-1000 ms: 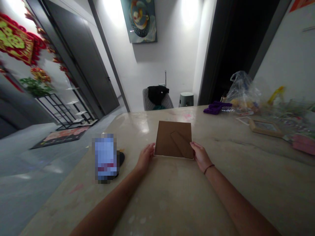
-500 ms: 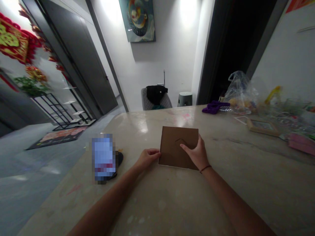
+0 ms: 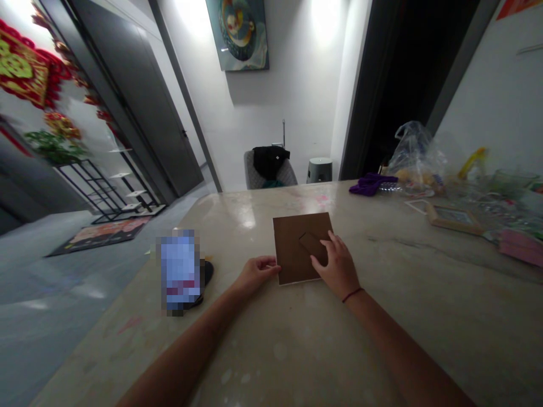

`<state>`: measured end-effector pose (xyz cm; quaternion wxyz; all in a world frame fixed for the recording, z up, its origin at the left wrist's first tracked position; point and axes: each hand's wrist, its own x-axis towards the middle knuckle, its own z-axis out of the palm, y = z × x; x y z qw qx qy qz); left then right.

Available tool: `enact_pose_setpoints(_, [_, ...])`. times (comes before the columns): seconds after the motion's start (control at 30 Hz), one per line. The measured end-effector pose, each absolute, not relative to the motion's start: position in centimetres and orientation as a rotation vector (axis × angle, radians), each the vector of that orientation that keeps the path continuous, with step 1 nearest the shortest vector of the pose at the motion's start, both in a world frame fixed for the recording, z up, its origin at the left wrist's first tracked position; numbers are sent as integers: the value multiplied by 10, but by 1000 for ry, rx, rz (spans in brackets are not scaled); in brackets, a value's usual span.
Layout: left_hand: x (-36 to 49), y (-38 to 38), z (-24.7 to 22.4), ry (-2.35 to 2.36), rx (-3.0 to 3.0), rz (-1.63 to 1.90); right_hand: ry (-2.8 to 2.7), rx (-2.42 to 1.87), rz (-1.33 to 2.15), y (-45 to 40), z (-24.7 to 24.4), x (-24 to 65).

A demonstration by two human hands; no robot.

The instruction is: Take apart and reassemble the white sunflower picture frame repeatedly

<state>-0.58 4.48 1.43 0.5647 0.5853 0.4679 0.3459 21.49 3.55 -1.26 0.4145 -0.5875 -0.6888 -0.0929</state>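
A square brown board (image 3: 292, 249) with a thin pale edge lies on the stone-topped table (image 3: 254, 350). Cut lines form an angular outline near its middle. My left hand (image 3: 258, 271) pinches the board's lower left edge between thumb and fingers. Over the board's right part is my right hand (image 3: 337, 263), its thumb and fingers spread and curved, fingertips on or just above the surface. A dark red band circles the right wrist.
A phone with a blurred screen (image 3: 180, 271) stands at the left. Along the right side are a purple cloth (image 3: 371, 184), a clear plastic bag (image 3: 416, 161), a wooden frame (image 3: 453, 219) and a pink item (image 3: 521, 246). Beyond the table stands a chair (image 3: 254, 175).
The board has turned slightly counterclockwise, its right side shifting left. My right hand has left the board's right edge and moved onto its face. My left hand stays at the left edge.
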Motion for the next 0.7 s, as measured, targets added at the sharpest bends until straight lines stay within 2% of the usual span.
enact_pose_setpoints(0.7, [-1, 48, 11, 1187, 1327, 966, -1792, -1302, -178, 41, -24, 214])
